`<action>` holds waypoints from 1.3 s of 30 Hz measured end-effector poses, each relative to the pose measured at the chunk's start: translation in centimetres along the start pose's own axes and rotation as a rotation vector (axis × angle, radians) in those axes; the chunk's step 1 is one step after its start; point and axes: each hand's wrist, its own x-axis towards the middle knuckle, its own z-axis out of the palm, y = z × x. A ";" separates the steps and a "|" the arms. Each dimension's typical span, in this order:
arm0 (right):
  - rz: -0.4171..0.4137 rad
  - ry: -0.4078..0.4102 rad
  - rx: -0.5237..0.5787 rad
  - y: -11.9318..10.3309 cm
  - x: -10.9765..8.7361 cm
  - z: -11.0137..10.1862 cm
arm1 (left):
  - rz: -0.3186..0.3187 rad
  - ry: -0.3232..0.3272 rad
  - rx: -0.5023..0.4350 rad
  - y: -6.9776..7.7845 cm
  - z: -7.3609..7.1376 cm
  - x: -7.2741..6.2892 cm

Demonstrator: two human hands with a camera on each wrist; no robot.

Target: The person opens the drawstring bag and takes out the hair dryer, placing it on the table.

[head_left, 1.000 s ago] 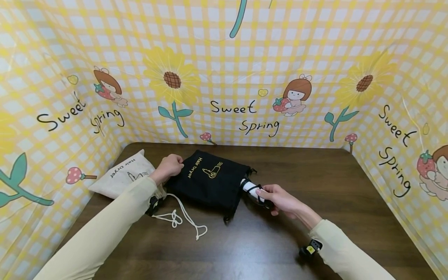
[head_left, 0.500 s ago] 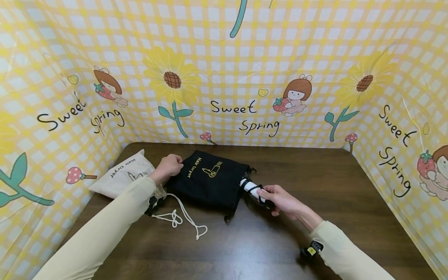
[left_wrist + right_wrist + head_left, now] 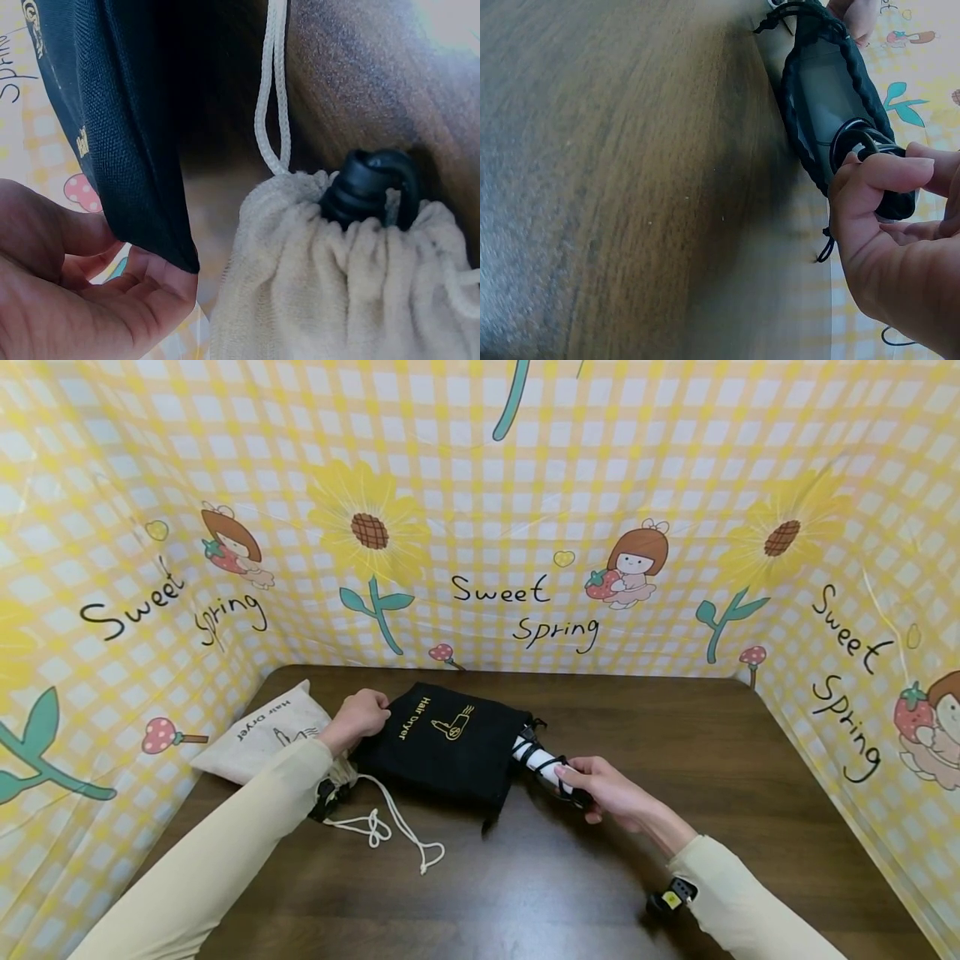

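A black drawstring bag [image 3: 442, 768] printed "Hair Dryer" in gold lies in the middle of the table. My left hand [image 3: 360, 717] pinches its closed left corner; in the left wrist view the bag's corner [image 3: 161, 240] sits between thumb and fingers. From the bag's mouth at the right sticks the white handle of a hair dryer [image 3: 531, 757], wound with black cord. My right hand [image 3: 611, 789] grips the handle's outer end. The rest of the hair dryer is hidden in the bag. In the right wrist view the bag's mouth [image 3: 789, 112] gapes around the handle.
A beige drawstring bag [image 3: 258, 739], also printed "Hair Dryer", lies at the left beneath my left forearm. Its white cord [image 3: 397, 818] trails over the brown table [image 3: 675, 718]; a black end [image 3: 360, 184] pokes from its mouth. Yellow checked cloth [image 3: 480, 510] walls three sides.
My right hand has shifted slightly right with the hair dryer, and a little more of the white handle shows. The black bag and my left hand have moved slightly left.
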 end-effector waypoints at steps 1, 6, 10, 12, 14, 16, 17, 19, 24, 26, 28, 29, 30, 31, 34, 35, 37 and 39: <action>0.000 -0.001 0.001 0.0 0.0 0.0 | 0.001 -0.002 0.006 0.1 -0.1 0.0; 0.002 -0.009 0.000 0.1 -0.1 -0.1 | -0.008 -0.001 0.030 0.5 -0.1 -0.2; 0.006 -0.012 -0.001 0.2 -0.1 -0.2 | -0.006 0.002 0.030 0.5 -0.1 -0.3; 0.003 -0.012 -0.002 0.2 -0.2 -0.2 | -0.003 0.004 0.029 0.5 0.0 -0.2; 0.001 -0.010 -0.002 0.2 -0.2 -0.2 | -0.004 0.007 0.020 0.4 0.0 -0.1; 0.000 -0.009 -0.002 0.2 -0.2 -0.3 | -0.015 0.005 -0.007 0.3 0.1 0.0; 0.001 -0.009 -0.002 0.2 -0.2 -0.3 | -0.025 0.002 -0.027 0.3 0.2 0.0; 0.003 -0.007 -0.001 0.2 -0.3 -0.3 | -0.049 -0.005 -0.072 0.2 0.4 0.0; 0.005 -0.007 0.004 0.2 -0.4 -0.4 | -0.076 -0.002 -0.119 0.1 0.7 -0.1; 0.005 -0.006 0.004 0.3 -0.5 -0.4 | -0.075 0.006 -0.114 0.1 0.8 -0.2; 0.006 -0.004 0.003 0.2 -0.5 -0.5 | -0.070 0.013 -0.113 0.1 0.8 -0.2; 0.007 -0.002 0.004 0.2 -0.5 -0.5 | -0.066 0.016 -0.113 0.2 0.8 -0.3; 0.008 0.000 0.005 0.2 -0.6 -0.5 | -0.064 0.018 -0.113 0.2 0.8 -0.3; 0.009 0.002 0.006 0.2 -0.6 -0.5 | -0.061 0.021 -0.113 0.3 0.8 -0.4; 0.012 0.008 0.009 0.2 -0.6 -0.6 | -0.054 0.025 -0.099 0.4 0.7 -0.4; 0.011 0.009 0.009 0.2 -0.6 -0.6 | -0.055 0.025 -0.094 0.4 0.6 -0.4; 0.011 0.010 0.010 0.2 -0.7 -0.7 | -0.058 0.023 -0.088 0.5 0.6 -0.4; 0.009 0.012 0.010 0.2 -0.7 -0.7 | -0.060 0.021 -0.086 0.5 0.5 -0.4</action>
